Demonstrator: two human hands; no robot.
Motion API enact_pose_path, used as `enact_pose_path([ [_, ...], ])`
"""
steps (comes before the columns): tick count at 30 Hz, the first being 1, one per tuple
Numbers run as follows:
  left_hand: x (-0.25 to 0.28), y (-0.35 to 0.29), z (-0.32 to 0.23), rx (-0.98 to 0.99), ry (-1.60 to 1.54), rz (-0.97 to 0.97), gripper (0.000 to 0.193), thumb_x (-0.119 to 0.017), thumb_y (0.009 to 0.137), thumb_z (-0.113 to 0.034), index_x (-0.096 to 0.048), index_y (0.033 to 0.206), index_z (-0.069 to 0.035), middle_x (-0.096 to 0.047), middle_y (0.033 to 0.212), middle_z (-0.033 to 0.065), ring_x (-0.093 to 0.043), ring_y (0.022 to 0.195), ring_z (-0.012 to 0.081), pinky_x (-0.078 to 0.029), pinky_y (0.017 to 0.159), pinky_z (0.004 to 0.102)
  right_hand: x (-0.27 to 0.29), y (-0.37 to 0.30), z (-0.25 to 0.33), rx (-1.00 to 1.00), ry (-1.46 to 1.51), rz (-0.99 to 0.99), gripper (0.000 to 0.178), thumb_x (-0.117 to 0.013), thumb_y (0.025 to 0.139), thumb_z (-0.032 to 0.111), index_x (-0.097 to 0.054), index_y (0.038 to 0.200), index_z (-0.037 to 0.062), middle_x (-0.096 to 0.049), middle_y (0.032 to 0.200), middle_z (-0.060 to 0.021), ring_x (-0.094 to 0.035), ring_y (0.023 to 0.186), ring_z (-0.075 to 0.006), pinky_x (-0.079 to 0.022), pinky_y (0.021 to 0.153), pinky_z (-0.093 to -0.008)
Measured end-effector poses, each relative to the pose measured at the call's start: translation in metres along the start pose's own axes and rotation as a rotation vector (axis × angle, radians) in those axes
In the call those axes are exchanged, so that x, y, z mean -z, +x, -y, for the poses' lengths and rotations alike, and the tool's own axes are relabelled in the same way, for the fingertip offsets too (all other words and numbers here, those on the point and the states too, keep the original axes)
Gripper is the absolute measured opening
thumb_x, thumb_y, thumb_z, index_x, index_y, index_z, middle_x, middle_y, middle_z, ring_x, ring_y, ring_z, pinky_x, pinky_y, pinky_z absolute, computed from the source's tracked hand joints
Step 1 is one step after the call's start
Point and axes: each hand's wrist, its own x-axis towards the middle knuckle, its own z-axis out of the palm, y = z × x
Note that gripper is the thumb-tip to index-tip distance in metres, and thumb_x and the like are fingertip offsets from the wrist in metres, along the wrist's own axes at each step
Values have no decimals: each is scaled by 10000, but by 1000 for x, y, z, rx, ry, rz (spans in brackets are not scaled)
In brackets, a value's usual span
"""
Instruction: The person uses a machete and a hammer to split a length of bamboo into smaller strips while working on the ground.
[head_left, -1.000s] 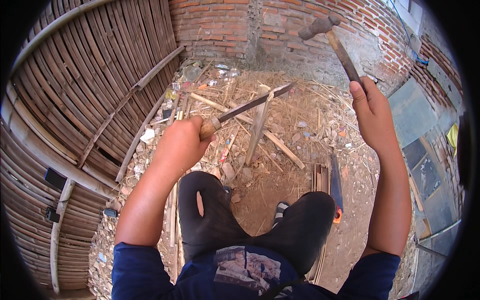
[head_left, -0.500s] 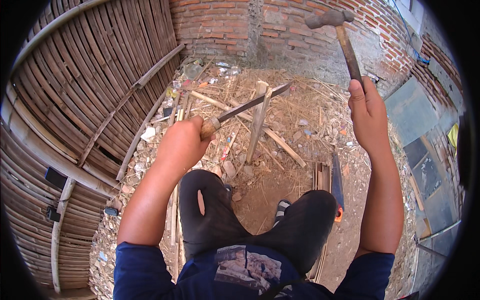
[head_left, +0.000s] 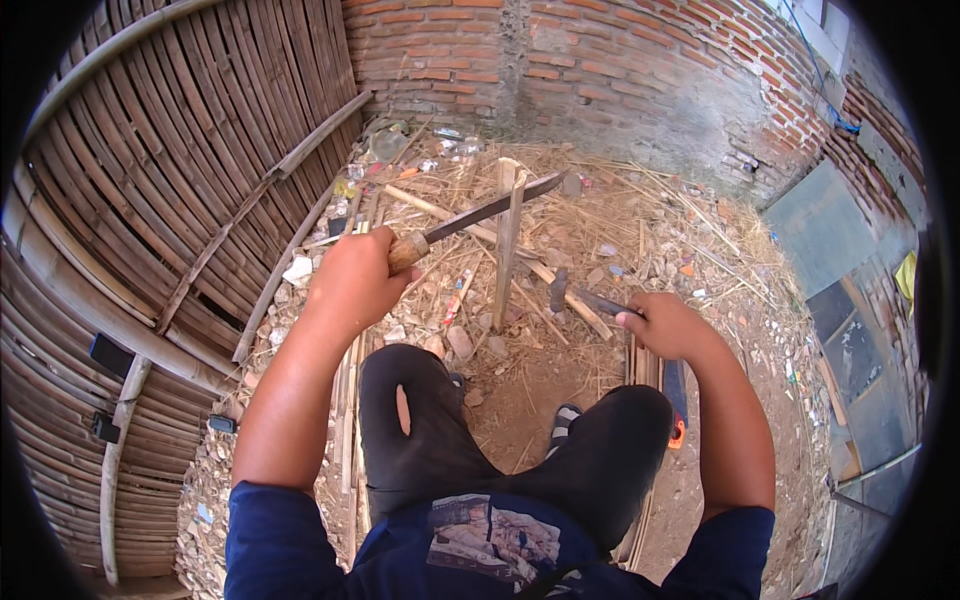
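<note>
One knife (head_left: 480,215) sits in our closed left hand (head_left: 350,282), one hammer (head_left: 590,299) in our closed right hand (head_left: 668,325). The wood (head_left: 506,248) stands between them; its top looks split at the knife, its lower part unsplit, so we judge much remains.

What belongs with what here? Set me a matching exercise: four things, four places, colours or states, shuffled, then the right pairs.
Things
1. Knife
2. Hammer
3. Saw
4. Stake

Places, colours, states
A. Roughly upright, split at the top
B. Gripped in the right hand
C. Blue-grey with an orange handle
D. Gripped in the left hand

Right pairs: 1-D, 2-B, 3-C, 4-A
</note>
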Motion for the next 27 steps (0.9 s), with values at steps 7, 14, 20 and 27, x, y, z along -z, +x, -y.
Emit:
enact_pose_path([
  [7, 10, 9, -14, 38, 65, 114, 411, -800, 861, -389, -689, 949, -2, -716, 861, 226, -699, 890, 415, -544, 814, 506, 90, -19, 37, 24, 597, -710, 385, -526, 1077, 385, -596, 1086, 7, -569, 696, -114, -586, 663, -216, -460, 655, -386],
  [14, 5, 7, -19, 78, 81, 121, 426, -791, 867, -401, -692, 951, 4, -712, 903, 230, -688, 922, 414, -532, 839, 496, 19, 2, 52, -30, 167, -371, 394, -512, 1078, 393, -578, 1083, 4, -632, 736, -211, -670, 743, -369, -492, 686, -469],
  [20, 5, 3, -3, 72, 147, 116, 400, -777, 884, -395, -702, 969, -12, -732, 902, 213, -715, 908, 399, -571, 833, 492, 58, -10, 46, 36, 330, -584, 395, -516, 1080, 382, -619, 1096, 1, -619, 720, -174, -636, 699, -317, -478, 663, -448],
  [27, 0, 2, -10, 65, 105, 138, 370, -775, 879, -363, -698, 963, -11, -726, 918, 229, -703, 921, 409, -556, 837, 499, 30, 8, 56, -11, 383, -742, 385, -490, 1095, 392, -561, 1122, 14, -592, 704, -160, -597, 625, -286, -468, 622, -431],
])
